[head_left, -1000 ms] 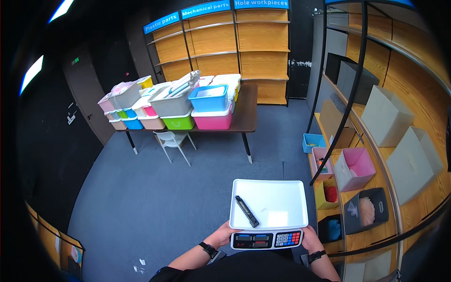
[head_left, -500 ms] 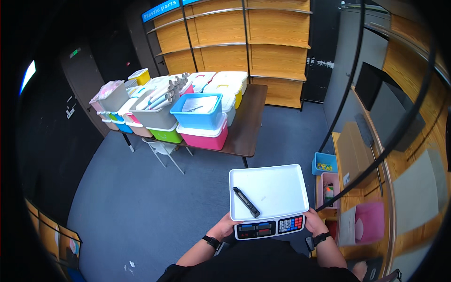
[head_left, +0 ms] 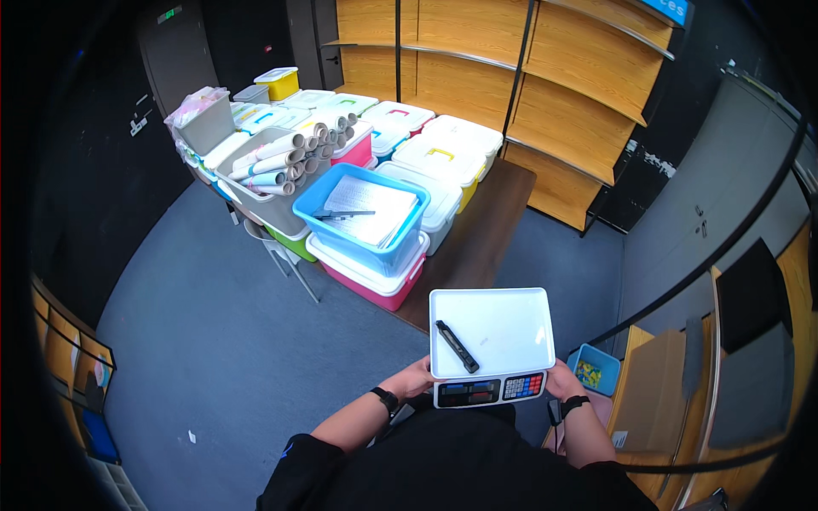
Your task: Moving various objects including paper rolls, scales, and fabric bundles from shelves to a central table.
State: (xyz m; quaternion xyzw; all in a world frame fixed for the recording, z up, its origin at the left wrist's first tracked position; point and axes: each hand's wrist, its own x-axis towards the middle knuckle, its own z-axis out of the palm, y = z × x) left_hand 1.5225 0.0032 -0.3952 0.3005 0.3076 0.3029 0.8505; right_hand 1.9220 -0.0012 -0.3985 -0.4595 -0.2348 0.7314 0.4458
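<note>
Held in front of my body is a digital weighing scale point(head_left: 514, 328) with a flat white pan, dark displays and a keypad along its near side. My left hand point(head_left: 415, 378) grips its near left corner and my right hand point(head_left: 562, 383) its near right corner; both are closed, with the fingertips hidden beneath. On the pan's left half a black tool that looks like a utility knife point(head_left: 457, 347) lies slanted. Neither hand touches it.
Ahead stands a dark brown table point(head_left: 503, 204) loaded with lidded storage boxes, a grey bin of paper rolls point(head_left: 277, 166) and a blue bin point(head_left: 362, 217) holding papers. A white chair point(head_left: 285, 264) stands beside it. Right: shelving with a cardboard box point(head_left: 652, 392) and small blue bin point(head_left: 594, 368).
I have moved closer to the table and its boxes, and my view has turned left. The scale stays in both hands, with the black tool still on its pan.
</note>
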